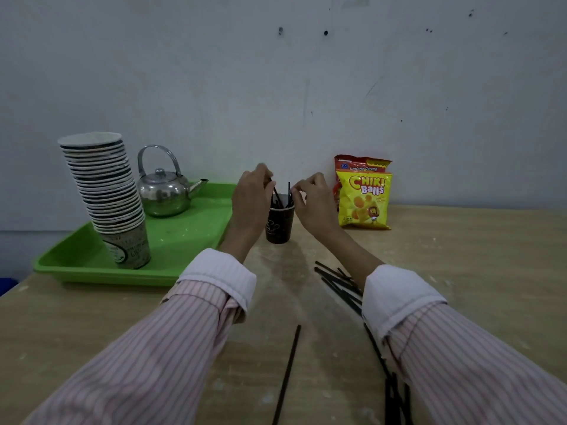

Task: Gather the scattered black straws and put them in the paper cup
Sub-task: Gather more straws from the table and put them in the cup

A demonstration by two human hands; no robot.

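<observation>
- Nearest, one loose straw (287, 375) lies lengthwise on the table (475, 271) between the two sleeves. A few more straws (397, 403) sit at the bottom edge, partly under the right sleeve.
- A little farther, a straw pile (337, 282) lies fanned out just beside the right forearm. That sleeve could sweep some off the table if the arm pulls back low.
- Farther on stands the dark paper cup (279, 223), upright on the table between both hands, with several straws in the cup (277, 199) leaning against its rim.
- The left hand (250, 199) has its fingers curled, pinching the top of a slanted straw over the cup. The right hand (313, 200) has its fingertips drawn together on an upright straw at the rim, and it looks like a pinch.
- The cup is light and nothing steadies it. A sideways push on the long straws, or a wrist brushing its wall, could tip it and spill them.
- A straw let go while slanted may lever back out over the rim.
- Farthest back, a green tray (184, 237) holds a leaning stack of cups (104, 191) and a metal kettle (164, 191). Snack bags (363, 199) stand against the wall, near the right hand, so a wide elbow swing could knock them.
</observation>
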